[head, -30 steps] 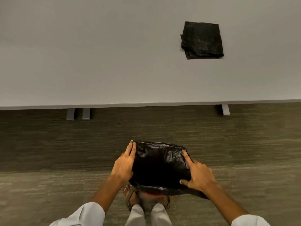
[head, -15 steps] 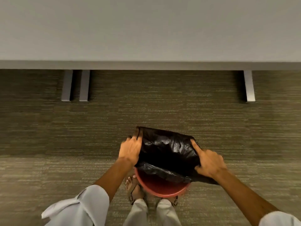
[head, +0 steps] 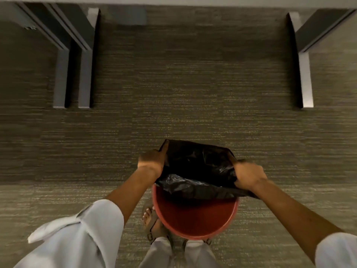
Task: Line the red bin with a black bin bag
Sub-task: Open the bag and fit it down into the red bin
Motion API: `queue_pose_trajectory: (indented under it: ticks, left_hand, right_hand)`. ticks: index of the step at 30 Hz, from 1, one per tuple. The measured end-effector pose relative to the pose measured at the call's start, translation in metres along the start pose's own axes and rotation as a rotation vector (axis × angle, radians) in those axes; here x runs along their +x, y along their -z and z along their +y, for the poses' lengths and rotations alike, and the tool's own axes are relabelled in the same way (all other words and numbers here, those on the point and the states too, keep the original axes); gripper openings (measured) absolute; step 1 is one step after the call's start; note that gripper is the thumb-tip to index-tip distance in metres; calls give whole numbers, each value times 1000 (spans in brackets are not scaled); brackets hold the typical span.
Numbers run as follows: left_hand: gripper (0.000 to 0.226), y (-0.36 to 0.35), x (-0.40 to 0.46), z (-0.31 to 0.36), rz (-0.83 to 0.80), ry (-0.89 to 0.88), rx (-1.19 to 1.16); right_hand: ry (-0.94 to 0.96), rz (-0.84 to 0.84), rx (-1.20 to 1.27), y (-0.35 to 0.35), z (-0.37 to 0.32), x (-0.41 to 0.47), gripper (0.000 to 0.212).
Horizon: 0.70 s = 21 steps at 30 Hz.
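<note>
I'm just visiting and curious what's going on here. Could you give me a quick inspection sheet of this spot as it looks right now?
Surface: striped carpet; the work is done on the floor.
Job's things: red bin stands upright at the person's feet, its near part bare inside. Black bag is held open over the bin's far rim, not yet pulled round the rim.
Clutter: nothing seen.
Grippers: left hand grips the bag's left edge; right hand grips its right edge, fingers closed on the plastic.
Cables: nothing seen.
Surroundings: metal table legs at the far left and far right, table edge along the top, sandalled foot beside the bin.
</note>
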<state>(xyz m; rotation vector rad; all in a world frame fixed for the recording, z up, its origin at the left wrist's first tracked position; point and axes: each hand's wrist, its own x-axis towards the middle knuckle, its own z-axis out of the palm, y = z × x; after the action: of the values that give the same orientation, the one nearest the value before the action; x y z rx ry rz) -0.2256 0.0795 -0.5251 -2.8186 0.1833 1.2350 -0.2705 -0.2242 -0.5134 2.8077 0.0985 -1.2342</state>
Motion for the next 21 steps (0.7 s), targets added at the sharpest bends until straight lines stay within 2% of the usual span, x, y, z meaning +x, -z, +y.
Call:
queue_pose_trajectory:
  ticks: [3,7,9,14,17,21]
  left_hand:
    - [79,0,14,1,-29,-54,47]
    - [43,-7,28,-3,-93,-100,-71]
    - [33,-13,31,-5,-162,-99,-110]
    - [23,-30,20,-16,-269,30,-275]
    - [21,-46,4,-27,-360,153,-511]
    - [14,-77,-20,-41,-322,384,-875]
  right_hand:
    - [12,-17,-29,-5,10,12,91]
    - [23,-40,4,-10,19,19,49]
    - [17,-56,37,-15,20,15,39]
    - [-64,-65,204,-42,18,-12,36]
    - [-114,-67,308,-64,19,-33,35]
    - [-160,-25,554,-99,15,-67,34]
